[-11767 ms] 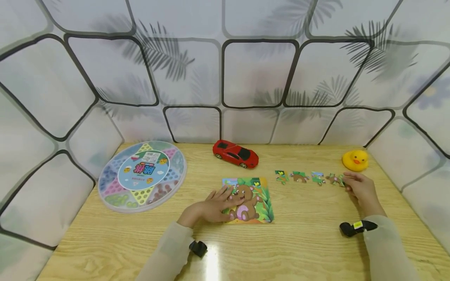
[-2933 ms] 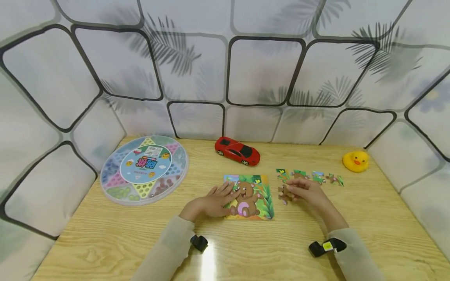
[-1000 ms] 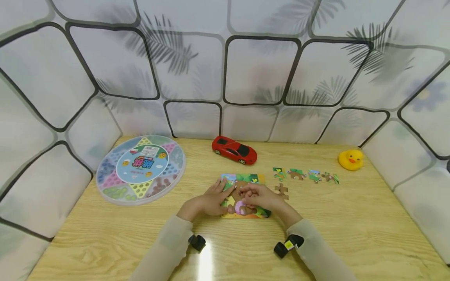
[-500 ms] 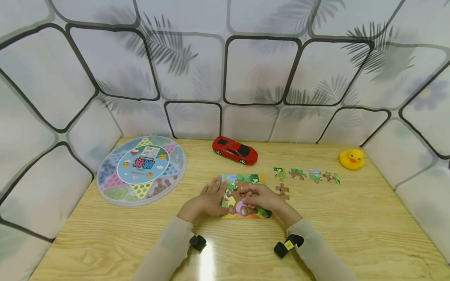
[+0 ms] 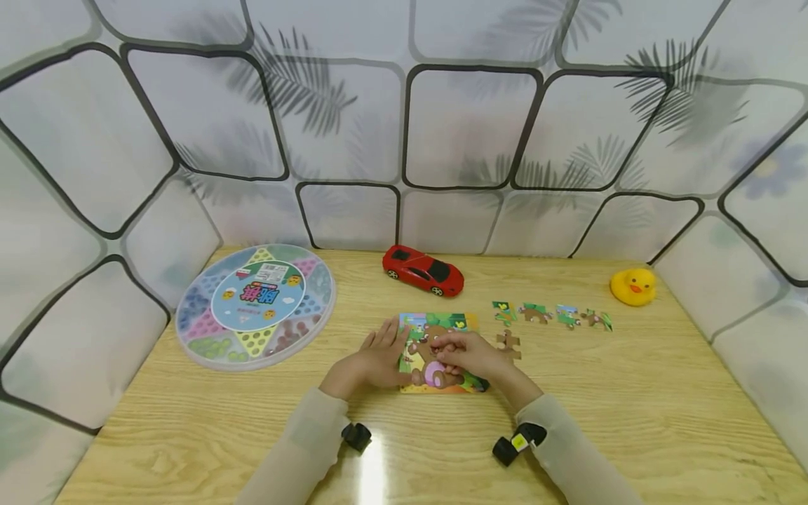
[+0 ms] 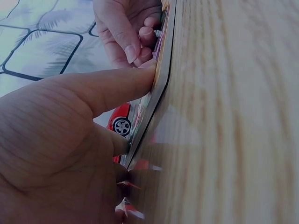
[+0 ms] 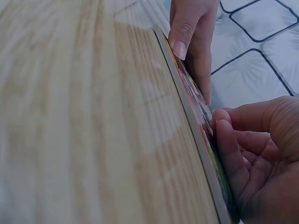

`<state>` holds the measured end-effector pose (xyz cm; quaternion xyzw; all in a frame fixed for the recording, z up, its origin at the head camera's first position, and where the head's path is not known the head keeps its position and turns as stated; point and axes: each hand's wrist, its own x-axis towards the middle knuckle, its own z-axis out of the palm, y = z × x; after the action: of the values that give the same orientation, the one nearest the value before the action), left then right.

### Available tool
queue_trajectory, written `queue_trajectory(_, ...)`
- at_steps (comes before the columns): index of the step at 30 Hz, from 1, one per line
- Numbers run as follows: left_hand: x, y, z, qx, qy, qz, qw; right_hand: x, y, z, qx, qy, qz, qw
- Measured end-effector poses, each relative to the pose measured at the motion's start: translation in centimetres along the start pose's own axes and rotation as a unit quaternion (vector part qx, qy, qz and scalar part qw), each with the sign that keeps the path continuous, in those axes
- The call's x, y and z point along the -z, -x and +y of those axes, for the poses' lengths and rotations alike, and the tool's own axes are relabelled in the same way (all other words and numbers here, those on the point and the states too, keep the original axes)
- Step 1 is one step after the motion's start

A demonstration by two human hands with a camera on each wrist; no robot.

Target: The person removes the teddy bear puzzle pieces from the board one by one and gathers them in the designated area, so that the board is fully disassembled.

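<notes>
On the table (image 5: 631, 393) lies the puzzle (image 5: 470, 382) at mid-front. The left hand (image 5: 372, 361) presses its left edge with straight fingers, and the right hand (image 5: 470, 354), fingers curled, pinches a piece at the puzzle's middle. A loose piece (image 5: 508, 344) lies just right of it.

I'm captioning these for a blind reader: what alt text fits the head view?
Two hands work on a bear puzzle on a wooden table: the left hand lies flat on its edge, the right hand curls over its middle. Loose pieces, a red car, a duck and a round game box lie around.
</notes>
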<state>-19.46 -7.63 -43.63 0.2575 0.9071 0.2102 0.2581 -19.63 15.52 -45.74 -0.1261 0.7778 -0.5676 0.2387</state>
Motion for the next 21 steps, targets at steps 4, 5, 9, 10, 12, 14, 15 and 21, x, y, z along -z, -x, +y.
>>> queue_trajectory(4, -0.3, -0.1, -0.3, -0.006, 0.004, 0.005, 1.0, -0.2, -0.1, 0.0, 0.0, 0.004, 0.01, 1.0)
queue_trajectory(5, -0.4, -0.2, -0.4, -0.007, 0.004, 0.005, 1.0, -0.2, -0.1, 0.0, -0.001, 0.005, 0.012, 1.0)
queue_trajectory(9, -0.3, -0.2, -0.4, 0.002, 0.003, 0.005, 1.0, -0.4, -0.2, 0.1, 0.001, 0.001, 0.019, 1.0)
queue_trajectory(10, -0.2, -0.2, -0.3, 0.004, 0.002, 0.005, 1.0, -0.4, -0.2, 0.1, 0.0, -0.001, 0.021, 1.0)
queue_trajectory(12, -0.2, -0.1, -0.2, 0.01, 0.001, 0.004, 0.9999, -0.6, -0.1, 0.0, -0.001, -0.005, 0.028, 1.0)
queue_trajectory(14, -0.2, -0.1, -0.2, 0.011, 0.0, 0.006, 0.9999, -0.8, -0.1, -0.1, -0.002, -0.005, 0.038, 0.999)
queue_trajectory(15, -0.1, -0.1, -0.2, 0.012, 0.001, 0.005, 0.9999, -0.9, -0.1, -0.2, -0.004, -0.005, 0.043, 0.999)
queue_trajectory(21, -0.1, -0.1, -0.1, 0.011, 0.0, 0.004, 0.9999, -1.4, -0.3, -0.3, -0.029, -0.002, 0.087, 0.996)
